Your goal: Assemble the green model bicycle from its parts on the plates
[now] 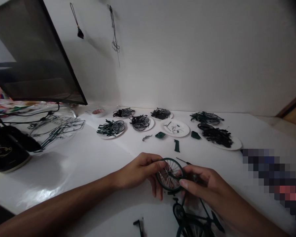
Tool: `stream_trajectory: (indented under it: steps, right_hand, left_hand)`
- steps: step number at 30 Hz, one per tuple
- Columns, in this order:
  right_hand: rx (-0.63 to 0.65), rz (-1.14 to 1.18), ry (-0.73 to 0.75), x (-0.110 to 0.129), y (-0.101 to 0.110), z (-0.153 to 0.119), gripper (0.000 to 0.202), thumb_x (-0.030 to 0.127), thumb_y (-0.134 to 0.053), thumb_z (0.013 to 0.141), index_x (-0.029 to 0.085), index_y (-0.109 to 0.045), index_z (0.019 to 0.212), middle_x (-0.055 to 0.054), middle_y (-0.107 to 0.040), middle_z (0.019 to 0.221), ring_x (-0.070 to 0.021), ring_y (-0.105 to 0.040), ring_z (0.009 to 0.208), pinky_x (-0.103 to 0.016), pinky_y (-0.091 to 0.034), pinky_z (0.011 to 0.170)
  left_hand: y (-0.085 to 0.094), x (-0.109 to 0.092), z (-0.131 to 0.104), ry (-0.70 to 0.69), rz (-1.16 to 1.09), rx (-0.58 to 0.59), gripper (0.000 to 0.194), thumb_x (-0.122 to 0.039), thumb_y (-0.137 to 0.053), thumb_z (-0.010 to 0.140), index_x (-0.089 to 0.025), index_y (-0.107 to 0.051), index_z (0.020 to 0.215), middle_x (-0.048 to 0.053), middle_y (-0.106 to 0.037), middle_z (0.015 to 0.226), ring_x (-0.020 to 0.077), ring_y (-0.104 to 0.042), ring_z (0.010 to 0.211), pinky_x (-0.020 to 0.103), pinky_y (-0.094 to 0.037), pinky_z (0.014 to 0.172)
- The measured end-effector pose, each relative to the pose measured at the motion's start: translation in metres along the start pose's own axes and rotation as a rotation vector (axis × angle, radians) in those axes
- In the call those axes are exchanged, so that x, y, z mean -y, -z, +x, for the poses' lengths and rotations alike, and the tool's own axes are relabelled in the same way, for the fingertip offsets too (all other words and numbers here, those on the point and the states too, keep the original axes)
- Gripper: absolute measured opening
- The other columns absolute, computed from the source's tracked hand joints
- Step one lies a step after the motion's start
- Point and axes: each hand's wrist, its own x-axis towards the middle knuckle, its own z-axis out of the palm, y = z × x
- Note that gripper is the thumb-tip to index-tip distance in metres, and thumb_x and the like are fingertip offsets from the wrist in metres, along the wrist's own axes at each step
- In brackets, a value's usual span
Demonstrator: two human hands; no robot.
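A small spoked wheel with a dark green rim (169,174) is pinched at its left side by my left hand (148,169). My right hand (204,184) grips the wheel's right edge where it meets a dark green model bicycle frame (196,217). The frame hangs below my right hand, with a second wheel (192,230) cut off by the bottom edge of the view. A thin dark tool (184,161) lies just beyond my right hand. Some right-hand fingers are hidden behind the frame. A small black part (138,223) rests on the table to the lower left.
White plates with bicycle parts stand along the back, one with small pieces (175,127). Green parts (177,145) lie before them. A monitor (34,49), a black object (7,144) and thin part frames (61,130) are at left. A pixelated area covers the right.
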Motion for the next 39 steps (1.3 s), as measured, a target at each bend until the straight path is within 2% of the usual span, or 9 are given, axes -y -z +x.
stream_trajectory:
  steps: [9,14,17,27,31,34,36,37,39]
  right_hand:
    - [0.102,-0.072,0.008,0.004,0.000,0.001,0.030,0.044,-0.069,0.088,0.019,-0.071,0.104,-0.002,-0.072,0.085,-0.0138,-0.067,0.069,-0.025,-0.053,0.065]
    - [0.057,-0.168,-0.018,0.006,-0.004,0.003,0.034,0.050,-0.067,0.086,0.019,-0.074,0.097,-0.005,-0.072,0.084,-0.0171,-0.064,0.074,-0.026,-0.051,0.064]
    - [0.084,-0.190,-0.022,0.008,-0.005,0.005,0.036,0.052,-0.067,0.085,0.017,-0.075,0.092,-0.005,-0.072,0.082,-0.0166,-0.063,0.071,-0.026,-0.050,0.063]
    - [0.093,-0.066,-0.036,0.004,-0.006,0.003,0.037,0.051,-0.070,0.081,0.015,-0.074,0.089,-0.005,-0.068,0.079,-0.0142,-0.061,0.060,-0.027,-0.052,0.058]
    - [0.019,-0.051,-0.025,0.010,-0.008,-0.001,0.033,0.049,-0.070,0.080,0.016,-0.075,0.082,-0.003,-0.067,0.072,-0.0146,-0.060,0.062,-0.026,-0.051,0.060]
    - [0.017,-0.037,-0.049,0.012,-0.008,-0.002,0.031,0.047,-0.072,0.077,0.015,-0.074,0.081,-0.001,-0.066,0.066,-0.0143,-0.060,0.061,-0.025,-0.050,0.060]
    - [0.032,-0.032,-0.062,0.011,-0.008,-0.001,0.029,0.044,-0.073,0.077,0.015,-0.072,0.079,-0.001,-0.065,0.063,-0.0136,-0.060,0.058,-0.026,-0.049,0.060]
    - [0.032,-0.025,-0.065,0.010,-0.008,-0.001,0.028,0.043,-0.073,0.076,0.016,-0.072,0.079,0.000,-0.064,0.063,-0.0135,-0.060,0.058,-0.026,-0.049,0.060]
    - [0.016,0.004,-0.072,0.008,-0.007,-0.001,0.028,0.042,-0.074,0.074,0.016,-0.071,0.082,-0.001,-0.066,0.066,-0.0139,-0.061,0.060,-0.026,-0.049,0.060]
  left_hand:
    - [-0.007,-0.003,0.000,0.027,0.010,-0.085,0.025,-0.033,-0.069,0.091,-0.012,-0.056,0.092,0.003,-0.065,0.071,0.0101,-0.062,0.044,0.017,-0.049,0.043]
    - [-0.010,-0.001,-0.001,0.031,-0.004,-0.074,0.024,-0.033,-0.069,0.091,-0.013,-0.055,0.092,0.002,-0.064,0.067,0.0089,-0.061,0.043,0.017,-0.051,0.044]
    - [-0.011,-0.001,0.000,0.039,0.009,-0.081,0.025,-0.033,-0.070,0.090,-0.012,-0.056,0.092,0.002,-0.064,0.067,0.0084,-0.060,0.042,0.017,-0.050,0.043]
    - [-0.013,0.000,-0.001,0.036,0.052,-0.073,0.027,-0.037,-0.068,0.092,-0.013,-0.055,0.094,0.004,-0.066,0.070,0.0104,-0.063,0.048,0.019,-0.053,0.048]
    - [-0.010,-0.006,-0.003,0.010,0.108,-0.072,0.034,-0.046,-0.057,0.098,-0.012,-0.057,0.101,0.006,-0.067,0.075,0.0125,-0.065,0.052,0.022,-0.054,0.050]
    - [0.002,-0.022,0.002,-0.064,0.312,-0.206,0.044,-0.051,-0.044,0.102,-0.011,-0.061,0.105,0.011,-0.068,0.096,0.0140,-0.068,0.066,0.025,-0.057,0.056]
    - [0.014,-0.036,0.013,-0.107,0.551,-0.213,0.044,-0.049,-0.038,0.104,-0.011,-0.060,0.107,0.014,-0.067,0.107,0.0152,-0.068,0.075,0.025,-0.057,0.059]
    - [0.021,-0.042,0.022,-0.137,0.728,-0.209,0.040,-0.046,-0.039,0.104,-0.011,-0.058,0.110,0.013,-0.068,0.108,0.0152,-0.068,0.077,0.024,-0.056,0.059]
    - [0.036,-0.053,0.047,-0.188,1.275,-0.186,0.034,-0.039,-0.037,0.106,-0.013,-0.058,0.115,0.012,-0.069,0.107,0.0149,-0.068,0.084,0.023,-0.055,0.066]
